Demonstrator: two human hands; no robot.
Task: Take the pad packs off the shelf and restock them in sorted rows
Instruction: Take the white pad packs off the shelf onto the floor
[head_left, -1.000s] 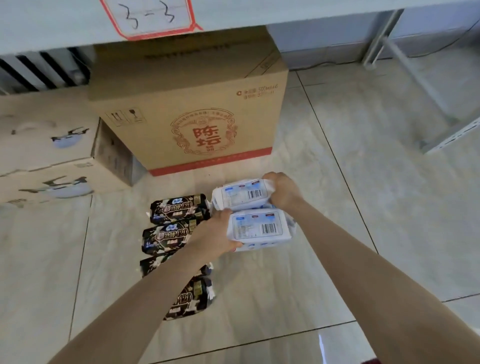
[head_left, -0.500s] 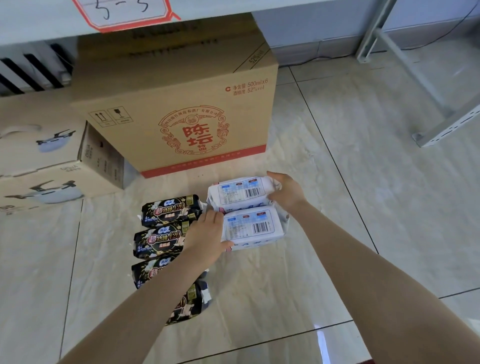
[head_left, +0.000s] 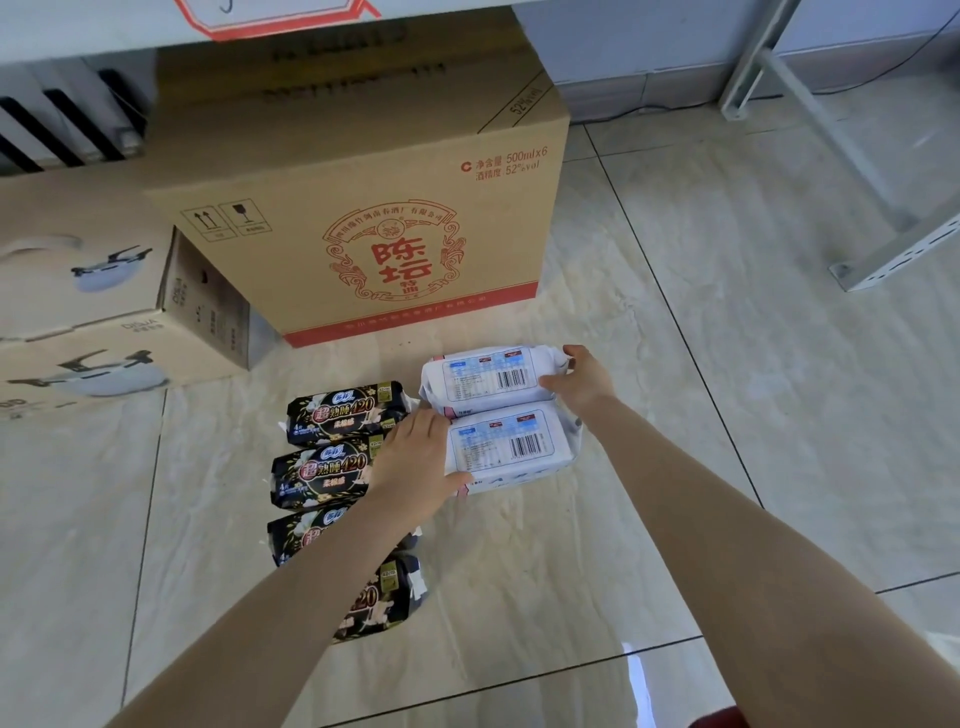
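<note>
Tiled floor, two white packs — left hand grips nearer, right hand farther

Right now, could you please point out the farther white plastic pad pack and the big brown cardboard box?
farther white plastic pad pack (head_left: 491, 378), head view: on its printed label.
big brown cardboard box (head_left: 395, 260), head view: on the red emblem, front face.
</note>
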